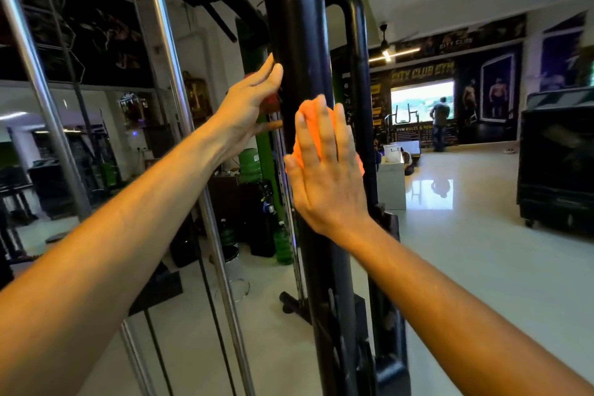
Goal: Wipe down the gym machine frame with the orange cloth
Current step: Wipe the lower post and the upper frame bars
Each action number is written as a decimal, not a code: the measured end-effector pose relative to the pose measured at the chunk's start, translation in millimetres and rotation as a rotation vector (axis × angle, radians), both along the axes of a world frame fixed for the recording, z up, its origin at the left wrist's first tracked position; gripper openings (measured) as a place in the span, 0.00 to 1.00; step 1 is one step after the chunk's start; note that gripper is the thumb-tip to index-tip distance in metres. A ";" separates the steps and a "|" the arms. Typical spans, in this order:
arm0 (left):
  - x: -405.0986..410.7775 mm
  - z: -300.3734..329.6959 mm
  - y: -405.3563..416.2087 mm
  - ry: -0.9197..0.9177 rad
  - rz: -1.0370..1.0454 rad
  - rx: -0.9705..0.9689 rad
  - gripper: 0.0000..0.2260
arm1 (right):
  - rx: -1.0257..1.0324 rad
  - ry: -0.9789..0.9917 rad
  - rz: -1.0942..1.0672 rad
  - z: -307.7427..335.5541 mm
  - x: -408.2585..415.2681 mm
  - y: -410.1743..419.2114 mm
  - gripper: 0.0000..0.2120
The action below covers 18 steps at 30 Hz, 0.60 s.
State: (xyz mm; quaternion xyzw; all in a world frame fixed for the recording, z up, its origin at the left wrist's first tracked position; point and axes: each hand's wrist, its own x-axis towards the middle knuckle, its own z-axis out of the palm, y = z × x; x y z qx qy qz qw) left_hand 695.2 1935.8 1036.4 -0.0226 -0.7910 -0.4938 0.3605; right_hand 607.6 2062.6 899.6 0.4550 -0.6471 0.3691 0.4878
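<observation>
Right hand [324, 167], fingers straight and flat, pressing orange cloth [305, 125] against black upright post [294, 26] of machine frame, likely for wiping pressure. Left hand [250, 103], fingers extended, resting on post's far side, holding nothing, apparently bracing
</observation>
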 end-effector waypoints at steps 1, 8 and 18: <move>-0.1 0.8 -1.5 -0.013 -0.007 0.000 0.25 | -0.013 0.014 -0.004 16.8 -0.4 -1.2 0.33; -10.1 -1.4 -14.1 -0.012 -0.087 0.062 0.27 | -0.079 0.031 -0.024 16.0 -0.6 -8.1 0.32; -11.0 6.2 -30.7 -0.044 -0.176 0.070 0.30 | -0.139 0.006 -0.015 95.1 -2.0 -9.5 0.32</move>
